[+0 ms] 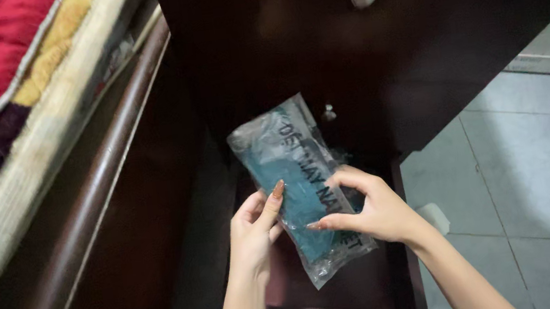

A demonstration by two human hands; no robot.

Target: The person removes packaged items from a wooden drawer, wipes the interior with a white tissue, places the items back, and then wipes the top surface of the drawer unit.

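Both hands' fingers [273,200] pinch clear teal-filled packet [296,183].

Both forearms rise from the bottom edge of the frame, bare, and lean toward each other near the lower centre. The left hand [254,228] sits just left of centre, palm turned inward to the right, wrist nearly straight, its fingers curled and one finger with a long painted nail stretched up and to the right. The right hand [370,209] lies right of centre, its forearm slanting in from the lower right, wrist bent slightly, thumb pointing left and the other fingers arched above it in a pinching pose. The two hands are close but apart.
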